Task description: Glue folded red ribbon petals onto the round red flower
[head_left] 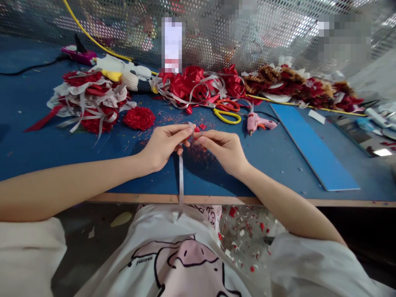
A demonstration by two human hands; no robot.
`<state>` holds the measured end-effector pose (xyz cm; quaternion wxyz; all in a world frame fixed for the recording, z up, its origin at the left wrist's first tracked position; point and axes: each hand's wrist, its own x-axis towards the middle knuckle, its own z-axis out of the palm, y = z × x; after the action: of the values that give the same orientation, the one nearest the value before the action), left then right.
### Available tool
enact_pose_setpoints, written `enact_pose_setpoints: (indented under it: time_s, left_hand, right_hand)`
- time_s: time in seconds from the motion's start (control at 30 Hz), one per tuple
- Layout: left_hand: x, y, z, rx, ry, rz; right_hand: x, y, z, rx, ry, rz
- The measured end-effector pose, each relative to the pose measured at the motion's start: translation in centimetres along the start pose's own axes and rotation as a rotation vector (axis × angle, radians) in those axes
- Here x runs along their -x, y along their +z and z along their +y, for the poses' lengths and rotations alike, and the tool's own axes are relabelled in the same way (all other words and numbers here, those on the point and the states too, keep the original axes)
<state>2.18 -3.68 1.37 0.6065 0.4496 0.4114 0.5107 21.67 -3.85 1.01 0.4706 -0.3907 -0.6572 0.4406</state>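
Observation:
My left hand [168, 144] pinches a narrow silver-grey ribbon [181, 177] between thumb and fingers. The ribbon's tail drops over the table's front edge towards my lap. Close beside it, my right hand [222, 148] is closed in a pinch, its fingertips almost meeting those of the left. Whatever sits in that right pinch is too small to make out. Small red scraps [198, 128] show just behind the fingertips. Farther back lie a red ruffled rosette [139, 118], scissors [227, 116] with yellow and orange handles, and a pink glue gun [258, 123].
A pile of red and white ribbon pieces [93, 99] lies left, near stuffed dolls [133, 74]. Red and silver ribbon [192, 88] is heaped against the perforated metal screen [207, 37]. A blue board [315, 148] lies right. Scraps litter the floor [250, 235].

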Motion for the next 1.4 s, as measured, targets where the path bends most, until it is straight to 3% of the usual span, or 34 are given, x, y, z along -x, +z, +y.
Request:
enact_pose_setpoints:
  time_s: [0.27,0.7,1.4]
  left_hand:
    - [0.1,-0.5,-1.4,-0.106,0.183,-0.022]
    - [0.0,-0.4,-1.1,-0.100,0.150,0.033]
    - [0.0,-0.4,-1.0,-0.048,0.142,-0.035]
  right_hand:
    - [-0.1,0.1,0.2,-0.095,0.132,0.020]
    - [-0.3,-0.1,0.9,-0.137,0.229,0.024]
    - [-0.2,-0.3,0.5,-0.107,0.250,-0.035]
